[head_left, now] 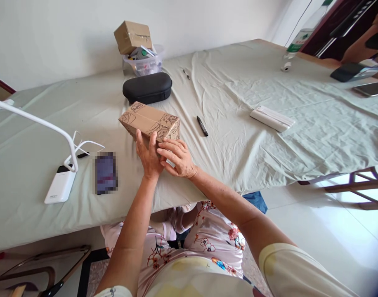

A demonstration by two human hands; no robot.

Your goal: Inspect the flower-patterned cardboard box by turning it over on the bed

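Note:
A brown cardboard box (pixel 148 116) with black scribbled lines on its faces sits on the cloth in front of me. My left hand (pixel 149 156) lies against its near side, index and middle fingers spread and stretched upward; its thumb is mostly hidden. Beside it, my right hand (pixel 177 157) touches the near right end with its fingers extended and slightly bent. The two hands meet at the box's near side, where something small and whitish shows under the right fingers, too covered to make out. To the right lies a black marker (pixel 202 126).
A black zip case (pixel 147 88) sits behind the box. Farther back are a plastic basket (pixel 145 66), a carton (pixel 133 36) and a pen (pixel 186 74). A power bank (pixel 60 186) and a blurred-out item (pixel 106 173) lie left, a white case (pixel 272 118) right. Another person's arm (pixel 364 45) is far right.

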